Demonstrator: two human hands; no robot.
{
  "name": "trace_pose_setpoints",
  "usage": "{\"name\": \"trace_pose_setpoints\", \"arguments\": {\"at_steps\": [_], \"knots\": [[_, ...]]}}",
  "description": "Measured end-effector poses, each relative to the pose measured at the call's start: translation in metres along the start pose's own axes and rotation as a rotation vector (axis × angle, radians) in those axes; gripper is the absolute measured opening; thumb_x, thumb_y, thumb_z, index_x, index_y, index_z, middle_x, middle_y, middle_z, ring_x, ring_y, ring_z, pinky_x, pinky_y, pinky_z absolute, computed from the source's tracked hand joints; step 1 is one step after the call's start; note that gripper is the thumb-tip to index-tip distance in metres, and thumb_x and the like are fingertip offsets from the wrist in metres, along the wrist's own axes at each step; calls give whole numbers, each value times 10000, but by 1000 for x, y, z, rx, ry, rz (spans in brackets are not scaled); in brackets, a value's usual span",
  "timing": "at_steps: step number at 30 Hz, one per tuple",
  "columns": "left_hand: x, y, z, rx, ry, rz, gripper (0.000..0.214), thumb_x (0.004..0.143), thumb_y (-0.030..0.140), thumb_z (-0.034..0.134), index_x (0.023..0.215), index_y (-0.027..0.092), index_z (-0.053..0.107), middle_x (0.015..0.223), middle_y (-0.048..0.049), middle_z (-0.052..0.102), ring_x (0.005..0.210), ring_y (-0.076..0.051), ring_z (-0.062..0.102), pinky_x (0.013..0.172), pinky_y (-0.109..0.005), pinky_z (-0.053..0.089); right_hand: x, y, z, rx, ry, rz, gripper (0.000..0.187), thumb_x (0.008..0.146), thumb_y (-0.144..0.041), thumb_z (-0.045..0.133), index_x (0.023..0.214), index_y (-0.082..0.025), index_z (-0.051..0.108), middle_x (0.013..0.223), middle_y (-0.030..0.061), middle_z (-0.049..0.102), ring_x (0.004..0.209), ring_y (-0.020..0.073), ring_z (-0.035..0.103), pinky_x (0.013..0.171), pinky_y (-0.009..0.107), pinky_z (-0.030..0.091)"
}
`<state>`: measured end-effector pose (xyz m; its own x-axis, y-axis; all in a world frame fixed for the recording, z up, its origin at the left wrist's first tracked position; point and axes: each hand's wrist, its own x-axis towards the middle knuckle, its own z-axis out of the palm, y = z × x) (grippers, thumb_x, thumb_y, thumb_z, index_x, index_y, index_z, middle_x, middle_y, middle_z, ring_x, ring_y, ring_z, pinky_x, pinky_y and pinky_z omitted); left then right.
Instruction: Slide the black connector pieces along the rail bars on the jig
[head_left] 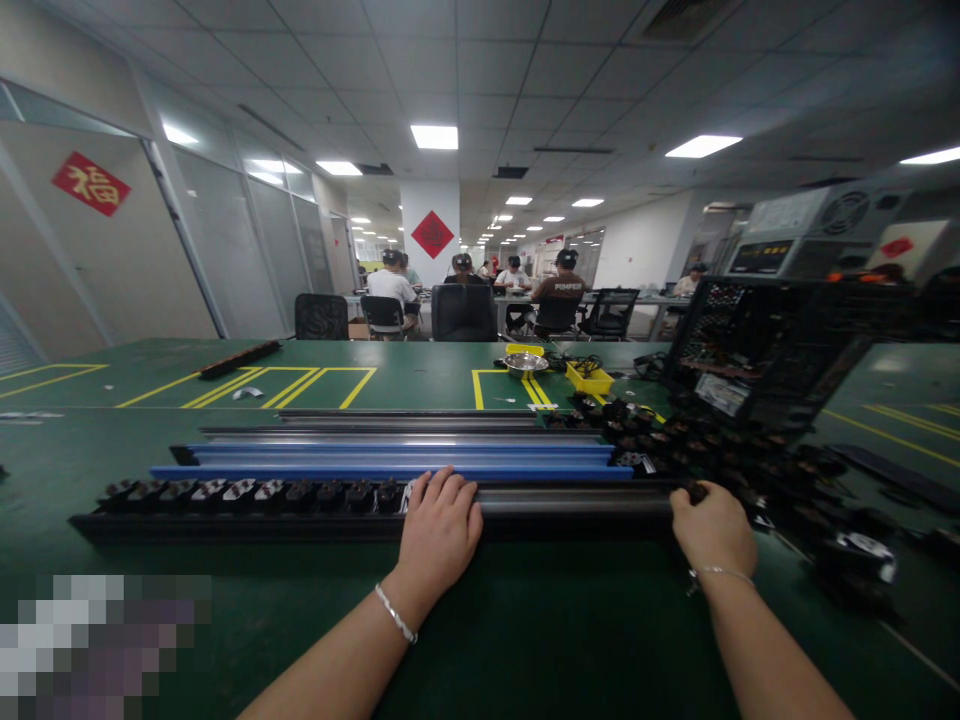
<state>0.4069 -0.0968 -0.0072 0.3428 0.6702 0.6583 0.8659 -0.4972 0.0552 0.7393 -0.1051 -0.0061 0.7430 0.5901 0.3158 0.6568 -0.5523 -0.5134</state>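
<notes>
A long black rail lies across the green table in front of me, its left half filled with a row of black socket modules. My left hand rests on the rail's middle, fingers curled over its top. My right hand is closed at the rail's right end, pinching a small dark part. Behind the rail lie a blue rail and grey rails.
A heap of loose black socket modules spreads to the right, beside an open black computer case. Farther back stand a yellow tray and a metal bowl. Several people sit at a distant table with office chairs.
</notes>
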Motion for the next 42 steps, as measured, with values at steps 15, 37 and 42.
{"name": "trace_pose_setpoints", "arguments": {"at_steps": [15,37,42], "knots": [[-1,-1,1,-7,-9,-6,269,870,262,414,1036,237,624,1060,-46,639,1147,-241,476,1015,-444,279,11,15,6,25,50,16,493,774,-390,400,1135,-93,554,1081,179,591,976,313,545,799,404,432],[-1,-1,2,7,-3,-8,258,865,264,430,1023,230,631,1059,-44,638,1138,-235,483,1017,-436,274,17,24,7,72,106,9,477,760,-394,426,1090,-95,596,1000,184,618,933,317,558,780,397,422],[-1,-2,2,-5,-16,-11,268,873,272,416,1034,228,626,1069,-47,634,1145,-237,475,1021,-442,267,18,25,6,56,91,17,503,768,-410,401,1112,-91,585,1021,196,614,955,334,553,788,409,415]]}}
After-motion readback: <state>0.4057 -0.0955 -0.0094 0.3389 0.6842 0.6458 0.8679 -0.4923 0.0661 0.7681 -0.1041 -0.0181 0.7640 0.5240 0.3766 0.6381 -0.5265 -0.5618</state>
